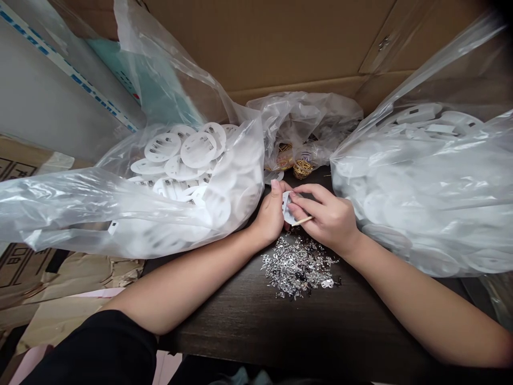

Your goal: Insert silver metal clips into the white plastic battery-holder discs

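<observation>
Closest to you, your bare forearms reach in from either side across the dark wood-grain worktop, converging above a loose heap of small metal pieces, mostly silver with some dark ones mixed in, too tiny to make out singly. Just beyond that heap, your two hands meet. Your left grip is closed on a white plastic disc, pinching it between thumb and fingers so that it stands tilted, with most of its face hidden. Your right grip is closed too, its fingertips against the disc, and a thin wooden stick runs out from under them; it seems held there, though your fingers hide exactly how. The stick's long axis lies almost level across your view, rising slightly to the right, with its left end at the disc's lower edge. The disc therefore sits to the left of your right grip and lies nearer your left hand. Past your hands, a clear plastic bag on the left bulges with smooth white discs fitted with metal clips, and another clear plastic bag fills the right. Between them, a crumpled smaller bag holds gold wire coils, and a brown cardboard wall rises behind everything.
</observation>
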A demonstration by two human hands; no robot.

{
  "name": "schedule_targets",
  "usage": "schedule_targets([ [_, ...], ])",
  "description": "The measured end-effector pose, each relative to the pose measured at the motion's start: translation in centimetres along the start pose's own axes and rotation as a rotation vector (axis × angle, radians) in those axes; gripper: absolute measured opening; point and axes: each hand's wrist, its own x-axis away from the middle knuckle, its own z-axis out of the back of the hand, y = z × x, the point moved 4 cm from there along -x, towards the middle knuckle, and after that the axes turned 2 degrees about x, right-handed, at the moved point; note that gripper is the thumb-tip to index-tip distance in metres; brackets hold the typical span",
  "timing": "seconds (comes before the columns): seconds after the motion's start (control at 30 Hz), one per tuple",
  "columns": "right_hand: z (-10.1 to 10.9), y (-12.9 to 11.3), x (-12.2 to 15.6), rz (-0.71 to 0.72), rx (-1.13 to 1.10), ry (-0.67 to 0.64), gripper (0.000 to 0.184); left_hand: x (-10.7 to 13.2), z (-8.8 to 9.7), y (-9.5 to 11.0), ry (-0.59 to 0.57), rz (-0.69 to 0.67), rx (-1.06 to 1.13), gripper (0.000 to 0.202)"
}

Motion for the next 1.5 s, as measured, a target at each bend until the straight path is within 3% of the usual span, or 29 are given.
schedule_targets([
  [0.23,0.6,-0.3,-0.2,0.162,0.181,-0.008,0.024,-0.1,-0.1,0.4,0.02,0.0,0.02,0.069],
  [0.3,0.8,-0.7,-0.3,0.143,0.16,0.007,0.028,-0.1,-0.2,0.5,0.009,0.007,0.032,0.067],
  [0.4,1.6,-0.6,-1.2,-0.128,-0.208,0.092,0.018,0.0,-0.5,0.4,-0.039,0.077,0.087,0.066],
  [0.47,1.9,-0.1,-2.4,-0.362,-0.625,0.178,0.044,0.1,-0.7,0.4,-0.072,0.128,0.126,0.066],
  [0.53,1.7,0.2,-4.0,-0.498,-1.008,0.181,0.062,0.2,-0.8,0.4,-0.095,0.145,0.163,0.065],
  [0.6,1.1,0.4,-5.6,-0.554,-1.199,0.106,0.068,0.3,-1.0,0.5,-0.118,0.148,0.201,0.065],
  [0.7,-0.3,1.0,-7.0,-0.583,-1.243,0.034,0.07,0.4,-1.2,0.2,-0.138,0.16,0.235,0.065],
  [0.87,-2.5,1.3,-6.8,-0.583,-1.471,0.113,0.061,0.2,-1.2,-0.2,-0.12,0.151,0.213,0.066],
  [1.03,-3.0,1.0,-6.5,-0.569,-1.332,0.075,0.059,0.2,-1.1,-0.1,-0.089,0.141,0.189,0.068],
  [1.17,-3.4,1.4,-6.3,-0.693,-1.171,0.091,0.062,0.1,-1.0,-0.2,-0.085,0.138,0.167,0.071],
  [1.5,-4.0,1.4,-6.1,-0.645,-1.168,0.043,0.061,0.1,-1.2,0.0,-0.102,0.087,0.118,0.074],
])
